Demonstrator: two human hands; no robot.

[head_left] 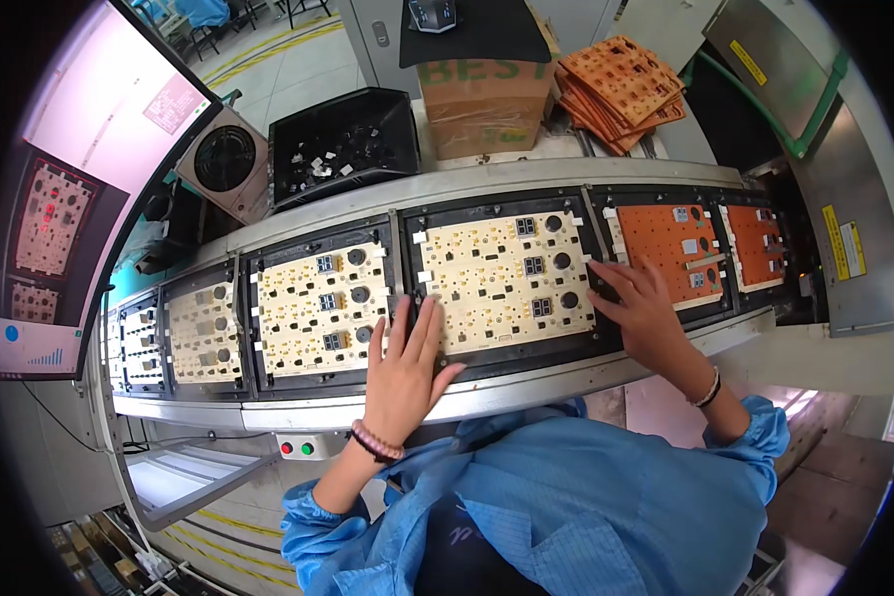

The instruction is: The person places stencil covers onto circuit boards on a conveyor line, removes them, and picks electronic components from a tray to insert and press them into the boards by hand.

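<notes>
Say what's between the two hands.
In the head view, the cream circuit board, set in its black frame, lies between the left hand and the right hand.

Smock (606, 487), lower centre of frame: blue, loose, creased, fine lines in the cloth. Sleeves (760, 452): same blue, gathered at the ends, stopping well above the wrists. Dark top (452, 566) shows at the open front; pale script lettering (470, 533), only partly legible. Left wrist: pinkish-mauve beaded bracelet (372, 440), dark band (387, 458) beside it. Right wrist: thin bracelet (709, 387), dark with pale parts.
</notes>
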